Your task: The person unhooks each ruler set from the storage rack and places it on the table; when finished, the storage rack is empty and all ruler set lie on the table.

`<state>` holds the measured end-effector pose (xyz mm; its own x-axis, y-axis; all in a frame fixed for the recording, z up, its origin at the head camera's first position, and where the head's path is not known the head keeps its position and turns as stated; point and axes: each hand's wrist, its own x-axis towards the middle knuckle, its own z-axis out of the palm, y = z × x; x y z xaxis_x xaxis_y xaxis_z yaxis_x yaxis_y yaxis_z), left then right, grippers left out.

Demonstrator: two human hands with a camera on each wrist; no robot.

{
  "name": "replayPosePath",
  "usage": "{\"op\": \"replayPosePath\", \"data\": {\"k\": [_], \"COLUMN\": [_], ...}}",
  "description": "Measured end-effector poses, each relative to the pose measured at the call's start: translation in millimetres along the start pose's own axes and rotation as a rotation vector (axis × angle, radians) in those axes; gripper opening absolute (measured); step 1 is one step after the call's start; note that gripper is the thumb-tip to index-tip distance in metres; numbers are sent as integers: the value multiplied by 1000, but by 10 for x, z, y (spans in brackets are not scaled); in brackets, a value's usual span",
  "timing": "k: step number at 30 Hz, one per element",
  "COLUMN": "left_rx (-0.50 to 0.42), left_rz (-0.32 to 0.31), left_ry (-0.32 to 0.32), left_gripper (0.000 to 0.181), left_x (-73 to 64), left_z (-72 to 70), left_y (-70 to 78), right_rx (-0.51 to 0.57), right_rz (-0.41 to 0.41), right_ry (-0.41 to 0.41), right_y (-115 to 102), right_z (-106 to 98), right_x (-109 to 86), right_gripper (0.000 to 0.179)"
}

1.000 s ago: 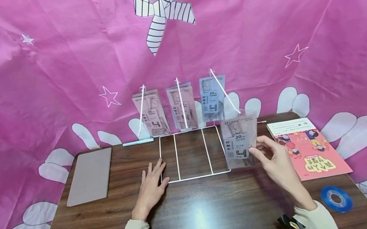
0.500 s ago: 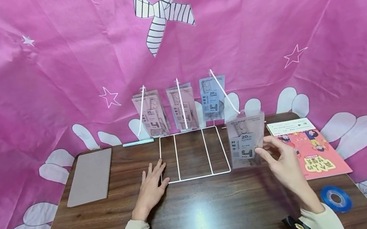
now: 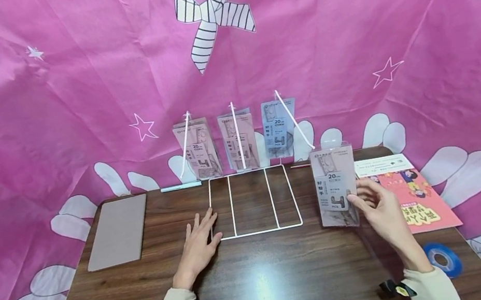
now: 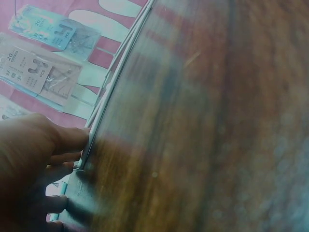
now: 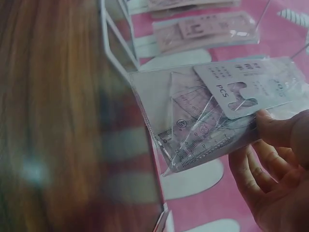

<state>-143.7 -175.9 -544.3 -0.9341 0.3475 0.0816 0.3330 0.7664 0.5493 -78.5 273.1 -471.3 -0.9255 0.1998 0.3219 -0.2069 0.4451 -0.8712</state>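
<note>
My right hand pinches the right edge of a clear packet of rulers, thumb in front. In the right wrist view, a set square and a ruler scale show through the packet's plastic. Its top sits by the tip of the right white hook; whether they touch I cannot tell. My left hand lies with spread fingers at the left edge of the white wire rack. The left wrist view has its fingers against the wire.
More ruler packets hang at the back: a pink left stack, a pink middle stack and a blue packet. A grey board lies left. Right are a red book and a blue tape roll. A pen lies behind.
My right hand has drawn the packet of rulers rightward and a little nearer, off to the side of the hook's tip. My left hand stays in place.
</note>
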Motion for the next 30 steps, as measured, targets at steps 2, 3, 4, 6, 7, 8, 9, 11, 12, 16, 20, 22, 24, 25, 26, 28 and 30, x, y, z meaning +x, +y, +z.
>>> {"op": "replayPosePath", "data": {"k": [2,3,4,6,7,8,9,11,12,16,20,22,24,25,26,28,30], "left_rx": [1,0,0,1,1,2,3,6,7,6,1,0,0,0,2,1,-1], "left_rz": [-1,-1,-2,-3,-3,-2,-1,-1,-1,-3,-6,-7,-9,-9,-10,-12,-13], "left_ry": [-1,-3,-3,-4,-3,-2,-2,-2,-3,-4,-8,-9,-11,-10,-11,-11,-13], "left_gripper": [58,58,58,58,57,57,57,57,57,57,57,57,57,57,57,57,57], "left_x": [2,3,4,6,7,9,10,15,18,23,21,17,16,14,12,7,3], "left_z": [3,2,2,6,6,7,8,8,6,-1,-5,-3,-2,0,3,9,13], "left_y": [-2,-1,-2,-5,-5,-6,-8,-11,-11,-10,-10,-13,-16,-18,-21,-25,-26], "right_rx": [-15,-26,-39,-58,-64,-67,-67,-65,-66,-97,-187,-239,-287,-304,-318,-342,-376], "right_rz": [15,23,32,51,59,66,74,84,88,117,149,147,133,126,119,114,112], "right_ry": [-16,-24,-31,-42,-48,-53,-58,-70,-79,-115,-136,-145,-145,-146,-149,-151,-154], "right_y": [91,134,176,253,289,323,353,410,443,548,626,656,684,691,697,701,706], "right_z": [-26,-38,-50,-73,-85,-96,-107,-129,-140,-190,-246,-269,-283,-286,-288,-289,-282], "right_x": [2,4,6,15,20,27,34,50,58,89,126,145,166,174,182,195,202], "right_gripper": [24,24,24,25,26,27,28,30,31,34,35,35,35,36,36,37,38]}}
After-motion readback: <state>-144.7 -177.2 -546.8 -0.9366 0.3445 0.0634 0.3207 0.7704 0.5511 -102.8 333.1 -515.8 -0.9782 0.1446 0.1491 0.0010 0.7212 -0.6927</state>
